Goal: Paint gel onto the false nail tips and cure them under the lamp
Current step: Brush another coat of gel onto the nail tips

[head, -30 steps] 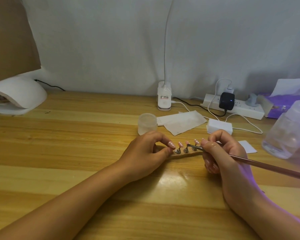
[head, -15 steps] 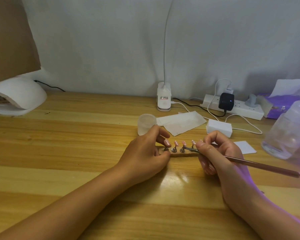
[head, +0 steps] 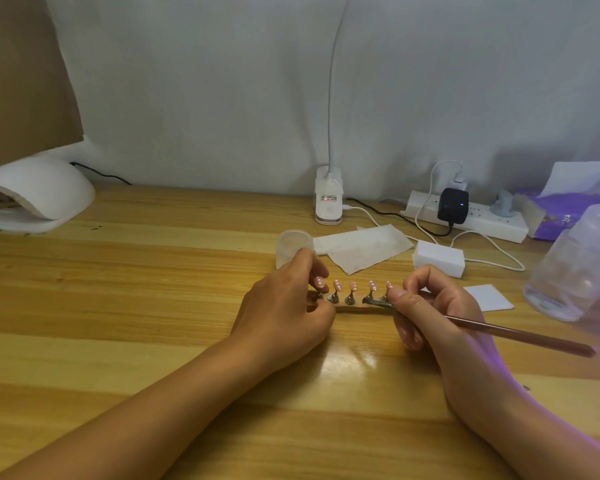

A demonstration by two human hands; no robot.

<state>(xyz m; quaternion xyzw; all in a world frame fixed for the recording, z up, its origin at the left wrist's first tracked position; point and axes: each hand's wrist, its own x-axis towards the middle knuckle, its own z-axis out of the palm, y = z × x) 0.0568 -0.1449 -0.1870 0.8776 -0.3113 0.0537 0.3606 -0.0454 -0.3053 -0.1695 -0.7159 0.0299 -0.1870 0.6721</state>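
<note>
- Five false nail tips (head: 353,285) on show: glossy pink, each dotted with white.
- Each tip sits on its own little metal peg, so that's five stands (head: 350,298), set side by side on one brownish strip (head: 357,309).
- The set lies mid-worktop (head: 153,306), between the two hands. The row's long axis runs left to right, and the tips stand up off the pegs with their painted faces toward the camera.
- The left hand (head: 284,306) has its grip pinched on the left end of the row of stands — forefinger over the top, thumb down by the strip.
- The right hand (head: 430,313) has its grip pinched on one slim brush (head: 516,332). The dark head points left, down among the right-hand stands, and the handle trails out to the right.
- One white curing lamp (head: 42,192) sits at the far left, well apart from the tips.
</note>
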